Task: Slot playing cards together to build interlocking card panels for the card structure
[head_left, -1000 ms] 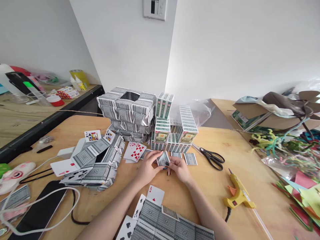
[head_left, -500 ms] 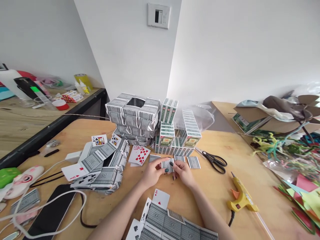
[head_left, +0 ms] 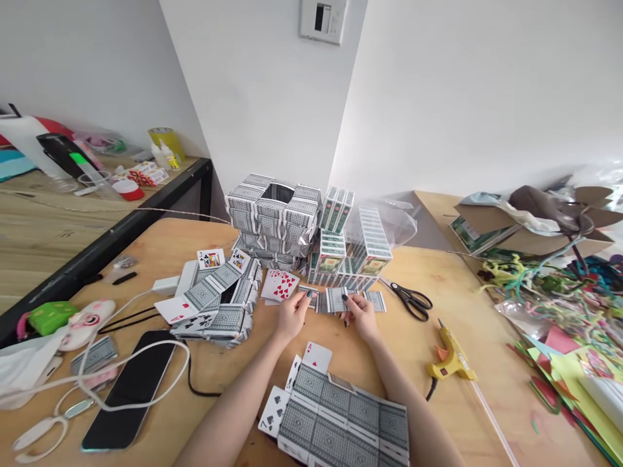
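Note:
My left hand (head_left: 291,318) is closed, its thumb and forefinger pinching the edge of a grey-backed playing card (head_left: 305,289). Just to the right, my right hand (head_left: 361,318) pinches another grey-backed playing card (head_left: 335,299) with its thumb on the face-down side. One more small folded card (head_left: 374,301) lies on the table beside my right fingers. Below my wrists sits a flat panel of joined cards (head_left: 341,415), with an ace of diamonds or hearts (head_left: 317,357) and a seven of spades (head_left: 273,411) sticking out from its edge.
Behind stand a stacked card-covered box (head_left: 272,217) and green card packs (head_left: 331,259). A card-covered piece (head_left: 233,318) lies left, near a phone (head_left: 131,389) and white cable. Scissors (head_left: 413,299) and a yellow glue gun (head_left: 452,360) lie right.
My hands have moved apart; they were together over one small card. The view has shifted, showing more of the card panel and phone.

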The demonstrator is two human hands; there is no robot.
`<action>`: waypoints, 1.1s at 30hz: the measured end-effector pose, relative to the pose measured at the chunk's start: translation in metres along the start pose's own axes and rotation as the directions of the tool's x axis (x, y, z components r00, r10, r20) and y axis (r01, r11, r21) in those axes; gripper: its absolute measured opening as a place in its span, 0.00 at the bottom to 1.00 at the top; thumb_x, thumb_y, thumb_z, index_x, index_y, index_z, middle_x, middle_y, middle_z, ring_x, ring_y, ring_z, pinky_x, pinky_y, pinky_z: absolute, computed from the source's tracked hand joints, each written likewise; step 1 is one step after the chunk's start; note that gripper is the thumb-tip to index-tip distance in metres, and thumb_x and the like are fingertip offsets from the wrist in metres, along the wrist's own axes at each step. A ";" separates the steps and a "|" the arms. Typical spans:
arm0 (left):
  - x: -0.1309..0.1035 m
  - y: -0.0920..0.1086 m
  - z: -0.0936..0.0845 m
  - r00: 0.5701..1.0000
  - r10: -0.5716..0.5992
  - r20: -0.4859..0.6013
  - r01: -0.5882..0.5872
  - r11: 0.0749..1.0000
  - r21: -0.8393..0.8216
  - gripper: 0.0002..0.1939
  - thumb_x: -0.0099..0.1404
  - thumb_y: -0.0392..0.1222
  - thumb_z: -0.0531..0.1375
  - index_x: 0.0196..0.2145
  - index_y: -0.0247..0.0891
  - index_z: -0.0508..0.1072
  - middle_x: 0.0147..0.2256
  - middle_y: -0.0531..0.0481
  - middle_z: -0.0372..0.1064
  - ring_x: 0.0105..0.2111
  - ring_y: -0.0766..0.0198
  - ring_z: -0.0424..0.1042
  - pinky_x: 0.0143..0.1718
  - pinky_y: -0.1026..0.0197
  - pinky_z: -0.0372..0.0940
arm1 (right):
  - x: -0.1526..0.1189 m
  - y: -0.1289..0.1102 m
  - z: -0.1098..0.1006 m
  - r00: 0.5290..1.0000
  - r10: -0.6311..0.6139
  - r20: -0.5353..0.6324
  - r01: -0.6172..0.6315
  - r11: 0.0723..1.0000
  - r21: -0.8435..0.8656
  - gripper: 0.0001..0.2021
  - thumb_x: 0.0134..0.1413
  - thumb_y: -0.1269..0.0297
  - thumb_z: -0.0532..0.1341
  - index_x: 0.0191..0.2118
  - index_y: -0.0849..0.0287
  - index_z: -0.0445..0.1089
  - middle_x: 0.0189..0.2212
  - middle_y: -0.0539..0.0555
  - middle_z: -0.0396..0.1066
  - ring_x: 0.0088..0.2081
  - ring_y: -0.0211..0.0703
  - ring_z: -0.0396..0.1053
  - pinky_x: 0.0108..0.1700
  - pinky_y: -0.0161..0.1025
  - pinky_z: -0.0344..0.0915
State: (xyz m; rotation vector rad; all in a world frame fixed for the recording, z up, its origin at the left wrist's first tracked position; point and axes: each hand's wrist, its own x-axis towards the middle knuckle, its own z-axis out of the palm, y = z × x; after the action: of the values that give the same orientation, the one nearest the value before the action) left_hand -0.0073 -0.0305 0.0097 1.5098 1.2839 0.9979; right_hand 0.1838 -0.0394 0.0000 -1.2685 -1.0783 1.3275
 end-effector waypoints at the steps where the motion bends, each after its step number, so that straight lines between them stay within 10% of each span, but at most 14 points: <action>1: 0.000 0.000 -0.001 1.000 -0.006 0.004 0.006 1.000 0.002 0.19 0.61 0.48 0.48 0.39 0.34 0.72 0.12 0.58 0.53 0.14 0.71 0.55 0.18 0.68 0.51 | 0.000 0.001 0.000 1.000 0.006 -0.024 -0.006 1.000 0.003 0.17 0.44 0.49 0.58 0.24 0.60 0.64 0.11 0.47 0.64 0.09 0.32 0.55 0.13 0.32 0.50; 10: 0.008 0.021 -0.005 0.968 -0.025 0.248 0.030 0.999 -0.016 0.20 0.60 0.48 0.48 0.25 0.33 0.74 0.14 0.55 0.60 0.15 0.71 0.58 0.19 0.68 0.52 | -0.008 -0.011 -0.022 0.993 0.117 -0.030 -0.113 0.987 0.116 0.20 0.45 0.51 0.58 0.39 0.63 0.66 0.19 0.52 0.69 0.15 0.35 0.62 0.18 0.32 0.55; 18: -0.024 0.065 -0.014 0.638 0.125 0.760 -0.418 0.885 0.205 0.19 0.44 0.43 0.64 0.37 0.43 0.73 0.35 0.51 0.71 0.37 0.60 0.67 0.37 0.64 0.59 | -0.053 -0.011 -0.065 0.960 0.150 -0.238 -0.100 0.973 0.210 0.21 0.39 0.55 0.63 0.39 0.63 0.69 0.19 0.51 0.68 0.18 0.35 0.62 0.21 0.33 0.57; 22: -0.036 0.056 -0.018 0.693 -0.001 0.721 -0.396 0.835 0.382 0.12 0.54 0.33 0.53 0.32 0.44 0.73 0.32 0.55 0.72 0.33 0.65 0.69 0.33 0.66 0.59 | -0.070 -0.007 -0.071 0.948 0.180 -0.260 -0.123 0.967 0.222 0.19 0.37 0.55 0.64 0.37 0.62 0.70 0.20 0.52 0.69 0.19 0.35 0.63 0.22 0.33 0.58; 28: -0.029 0.038 -0.039 0.903 0.048 0.427 -0.283 0.815 0.506 0.10 0.57 0.36 0.51 0.33 0.42 0.71 0.34 0.53 0.72 0.35 0.63 0.69 0.33 0.65 0.59 | -0.073 -0.006 -0.070 0.943 0.212 -0.257 -0.148 0.957 0.248 0.18 0.37 0.56 0.65 0.36 0.62 0.71 0.21 0.52 0.70 0.20 0.36 0.64 0.23 0.33 0.59; 33: -0.024 0.026 -0.058 0.931 0.085 0.355 -0.267 0.821 0.504 0.11 0.60 0.40 0.49 0.35 0.41 0.71 0.34 0.51 0.71 0.34 0.64 0.69 0.35 0.64 0.61 | -0.068 -0.002 -0.057 0.943 0.227 -0.243 -0.152 0.945 0.291 0.17 0.38 0.58 0.65 0.35 0.62 0.71 0.22 0.53 0.70 0.21 0.35 0.64 0.24 0.32 0.60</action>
State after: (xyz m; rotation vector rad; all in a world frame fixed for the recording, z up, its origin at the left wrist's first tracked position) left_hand -0.0591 -0.0492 0.0507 2.1665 1.2615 0.4685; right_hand 0.2396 -0.1080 0.0075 -1.3277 -0.5705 1.3422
